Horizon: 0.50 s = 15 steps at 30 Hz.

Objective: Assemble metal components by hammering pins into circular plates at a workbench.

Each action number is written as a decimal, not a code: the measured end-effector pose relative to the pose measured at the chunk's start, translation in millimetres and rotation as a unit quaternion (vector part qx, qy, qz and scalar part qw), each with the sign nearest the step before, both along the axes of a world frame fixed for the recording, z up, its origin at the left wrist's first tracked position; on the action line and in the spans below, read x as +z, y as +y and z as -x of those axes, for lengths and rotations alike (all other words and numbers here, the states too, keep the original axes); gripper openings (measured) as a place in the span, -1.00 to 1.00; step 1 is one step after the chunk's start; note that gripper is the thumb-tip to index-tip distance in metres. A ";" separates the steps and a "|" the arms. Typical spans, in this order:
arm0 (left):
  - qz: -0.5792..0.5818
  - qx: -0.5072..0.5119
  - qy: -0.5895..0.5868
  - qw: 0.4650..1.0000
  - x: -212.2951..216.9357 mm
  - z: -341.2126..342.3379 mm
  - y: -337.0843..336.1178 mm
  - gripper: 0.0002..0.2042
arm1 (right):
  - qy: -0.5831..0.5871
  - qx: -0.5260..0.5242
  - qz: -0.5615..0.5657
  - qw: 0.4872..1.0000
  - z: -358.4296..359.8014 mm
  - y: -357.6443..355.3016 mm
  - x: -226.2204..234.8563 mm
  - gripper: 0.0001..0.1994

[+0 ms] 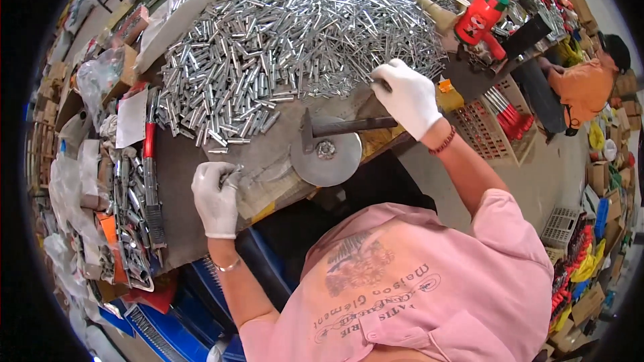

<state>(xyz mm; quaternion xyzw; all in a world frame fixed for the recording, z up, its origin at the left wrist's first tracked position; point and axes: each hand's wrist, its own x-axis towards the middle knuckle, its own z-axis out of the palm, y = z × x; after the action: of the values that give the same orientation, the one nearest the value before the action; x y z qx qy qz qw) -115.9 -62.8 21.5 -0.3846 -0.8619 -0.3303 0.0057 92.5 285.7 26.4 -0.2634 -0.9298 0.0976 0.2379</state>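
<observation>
The gloved left hand pinches a small metal piece near the bench edge; the right hand grips one at the heap rim, hammer between.

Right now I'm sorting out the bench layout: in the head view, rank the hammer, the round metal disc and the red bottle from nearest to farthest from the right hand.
1. Hammer: its handle ends right beside the right hand, on the bench.
2. Round metal disc: lower left of the hand, under the hammer head.
3. Red bottle: up and right, at the bench's far end.

White gloves, pink printed shirt, beaded and silver bracelets.
</observation>
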 end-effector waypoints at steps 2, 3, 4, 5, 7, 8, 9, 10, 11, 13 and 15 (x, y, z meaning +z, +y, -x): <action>-0.062 -0.029 -0.014 0.998 8.9 -26.4 13.8 -0.85 | -0.033 -0.007 -0.030 0.999 10.3 15.2 -13.8 -0.86; -0.072 -0.037 -0.001 0.997 15.5 -41.6 23.1 -0.85 | -0.066 -0.014 -0.039 0.997 15.6 22.5 -23.1 -0.86; -0.074 -0.046 0.002 0.996 15.9 -54.0 28.6 -0.84 | -0.098 -0.019 -0.050 0.994 20.6 25.3 -27.7 -0.86; -0.075 -0.056 0.006 0.996 15.8 -65.0 34.4 -0.84 | -0.095 -0.014 -0.048 0.994 21.9 26.1 -29.4 -0.86; -0.080 -0.047 -0.025 0.995 11.5 -85.9 48.1 -0.85 | -0.109 -0.025 -0.058 0.992 21.8 27.3 -28.3 -0.88; -0.076 -0.056 -0.039 0.995 9.6 -91.7 51.9 -0.84 | -0.105 -0.022 -0.060 0.992 18.0 28.6 -26.0 -0.93; -0.073 -0.051 -0.037 0.995 5.8 -96.5 54.8 -0.84 | -0.103 -0.017 -0.057 0.993 12.7 29.3 -20.0 -0.93; -0.059 -0.045 -0.033 0.997 1.5 -100.5 56.6 -0.84 | -0.071 0.013 -0.064 0.995 6.7 29.6 -10.3 -0.94; -0.045 -0.039 -0.030 0.998 -1.3 -103.4 57.6 -0.84 | -0.039 0.043 -0.070 0.996 0.6 30.9 -0.5 -0.96; -0.041 -0.047 -0.019 0.998 -0.9 -104.7 60.5 -0.84 | -0.025 0.084 -0.027 0.996 -16.5 30.9 27.8 -0.98; -0.056 -0.047 -0.053 0.996 1.3 -107.2 60.3 -0.85 | -0.083 0.104 -0.016 0.991 -31.9 28.6 50.2 -0.97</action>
<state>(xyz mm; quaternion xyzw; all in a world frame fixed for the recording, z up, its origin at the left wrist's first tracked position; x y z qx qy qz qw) -8.7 -2.5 22.8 -0.4061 -0.8219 -0.3980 -0.0338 124.4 314.3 76.5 -0.1686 -0.9702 0.0844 0.1525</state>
